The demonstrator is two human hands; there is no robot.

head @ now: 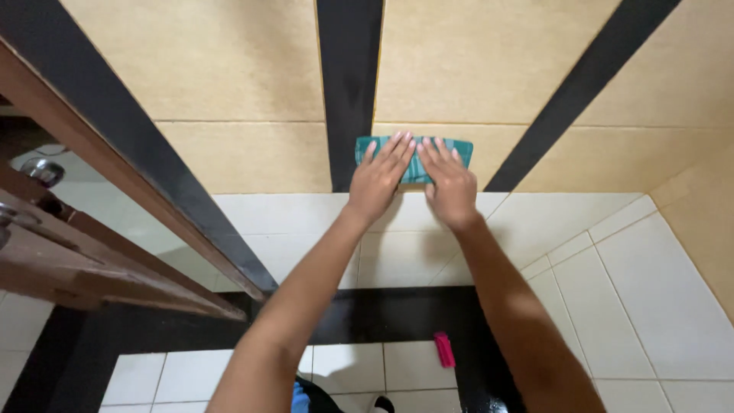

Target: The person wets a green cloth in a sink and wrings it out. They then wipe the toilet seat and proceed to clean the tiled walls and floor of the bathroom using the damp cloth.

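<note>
Pressed flat against a tan tiled wall [252,76], just above its meeting with the white floor tiles [306,222]: a folded green cloth [460,147], pinned under both hands. Left hand [380,180] and right hand [451,187] side by side, fingers [394,149] spread and straight, gripping nothing, palms bearing on the cloth beside a black stripe [348,84]. Wiping of the wall apparently under way, low down. Likely needed next: steady pressure and a sideways or upward sweep without letting the cloth slip. Wooden door [92,252] standing open at left; small pink object [443,349] lying on the dark floor band [382,313] below.
</note>
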